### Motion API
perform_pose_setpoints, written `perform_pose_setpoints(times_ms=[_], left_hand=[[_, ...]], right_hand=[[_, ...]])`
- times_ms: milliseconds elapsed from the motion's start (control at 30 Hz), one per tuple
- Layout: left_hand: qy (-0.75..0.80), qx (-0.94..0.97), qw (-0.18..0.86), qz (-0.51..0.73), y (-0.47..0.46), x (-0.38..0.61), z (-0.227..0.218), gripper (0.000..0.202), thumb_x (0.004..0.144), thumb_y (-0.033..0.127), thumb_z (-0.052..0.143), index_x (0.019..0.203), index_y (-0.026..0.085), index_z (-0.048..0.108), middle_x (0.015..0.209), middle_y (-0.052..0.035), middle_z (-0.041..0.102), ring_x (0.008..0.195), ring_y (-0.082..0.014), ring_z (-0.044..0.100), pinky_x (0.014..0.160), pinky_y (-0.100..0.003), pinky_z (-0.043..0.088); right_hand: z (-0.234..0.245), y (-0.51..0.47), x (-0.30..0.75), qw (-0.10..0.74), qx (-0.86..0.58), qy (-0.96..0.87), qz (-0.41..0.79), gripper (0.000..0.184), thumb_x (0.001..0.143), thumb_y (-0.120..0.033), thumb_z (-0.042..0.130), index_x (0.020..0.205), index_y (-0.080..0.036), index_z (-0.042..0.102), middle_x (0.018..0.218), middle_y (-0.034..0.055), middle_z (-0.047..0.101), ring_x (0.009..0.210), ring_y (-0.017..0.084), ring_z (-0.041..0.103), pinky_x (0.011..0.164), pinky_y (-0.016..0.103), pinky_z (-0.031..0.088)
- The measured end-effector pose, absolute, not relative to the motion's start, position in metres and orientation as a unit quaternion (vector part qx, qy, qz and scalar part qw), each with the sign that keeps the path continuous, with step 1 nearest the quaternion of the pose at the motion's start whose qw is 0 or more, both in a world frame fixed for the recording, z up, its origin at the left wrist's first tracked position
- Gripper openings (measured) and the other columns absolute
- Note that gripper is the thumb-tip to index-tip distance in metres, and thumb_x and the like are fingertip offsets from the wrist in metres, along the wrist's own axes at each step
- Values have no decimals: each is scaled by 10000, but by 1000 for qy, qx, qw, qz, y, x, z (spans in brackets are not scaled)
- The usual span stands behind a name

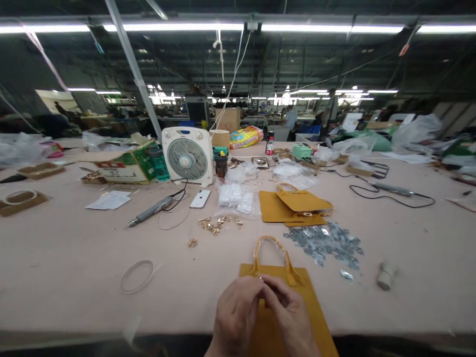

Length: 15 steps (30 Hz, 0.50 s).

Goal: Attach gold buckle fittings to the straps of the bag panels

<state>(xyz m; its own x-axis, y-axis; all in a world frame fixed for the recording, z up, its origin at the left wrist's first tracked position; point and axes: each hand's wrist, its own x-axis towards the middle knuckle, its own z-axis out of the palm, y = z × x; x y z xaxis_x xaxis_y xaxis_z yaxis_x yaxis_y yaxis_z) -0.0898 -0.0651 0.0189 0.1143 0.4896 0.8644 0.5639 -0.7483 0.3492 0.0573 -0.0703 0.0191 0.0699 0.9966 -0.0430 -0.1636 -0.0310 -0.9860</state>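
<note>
A mustard-yellow handbag panel (308, 307) with a wrapped handle (273, 239) lies at the table's front edge. Over it, my left hand (238, 310) and my right hand (288, 310) meet with fingertips pinched together. A tiny glint of metal shows between them; its exact shape is hidden by the fingers. Beyond the handle are scattered gold metal fittings (215, 225), with a small clump of gold pieces (192, 243) nearer. A pile of flat silver plates (329, 243) spreads to the right.
More yellow bag pieces (273, 206) lie behind the plates. Corded electric screwdrivers lie left (150, 212) and right (392, 189). A white fan (188, 156), a phone (200, 199), plastic bags (238, 198), a tape ring (137, 276) and a grey cylinder (386, 276) are around.
</note>
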Motion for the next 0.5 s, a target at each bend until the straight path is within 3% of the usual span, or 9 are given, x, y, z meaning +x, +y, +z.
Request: perform_pose_setpoints(times_ms=[200, 333, 400, 500], left_hand=[[-301, -783, 2, -544, -74, -64, 4, 543, 924, -7, 579, 1430, 189, 557, 1259, -134, 761, 1182, -239, 733, 993, -338, 640], [-349, -730, -182, -558, -80, -51, 10, 578, 948, 85, 604, 1493, 244, 496, 1452, -170, 635, 1227, -266, 706, 947, -375, 664], [-355, -714, -275, -537, -80, -51, 16, 512, 952, 175, 672, 1444, 282, 572, 1428, -153, 651, 1193, -269, 718, 896, -360, 678], [-318, -707, -385, -502, -82, -54, 23, 323, 908, 291, 774, 1230, 298, 745, 1192, -110, 758, 986, -234, 772, 796, -304, 682]], right_hand=[[3, -80, 83, 604, -469, -303, 568, 450, 688, -528, 936, 1000, -213, 857, 1000, 110, 804, 900, 261, 742, 766, 321, 633], [17, -90, 92, 610, -438, -240, 615, 412, 685, -503, 950, 974, -223, 859, 1012, 113, 803, 918, 234, 743, 804, 295, 616], [24, -97, 97, 598, -422, -241, 637, 407, 689, -498, 950, 973, -221, 857, 972, 108, 799, 881, 218, 735, 770, 276, 602], [20, -111, 109, 564, -420, -269, 659, 396, 711, -504, 937, 958, -205, 856, 873, 98, 781, 724, 165, 684, 649, 237, 553]])
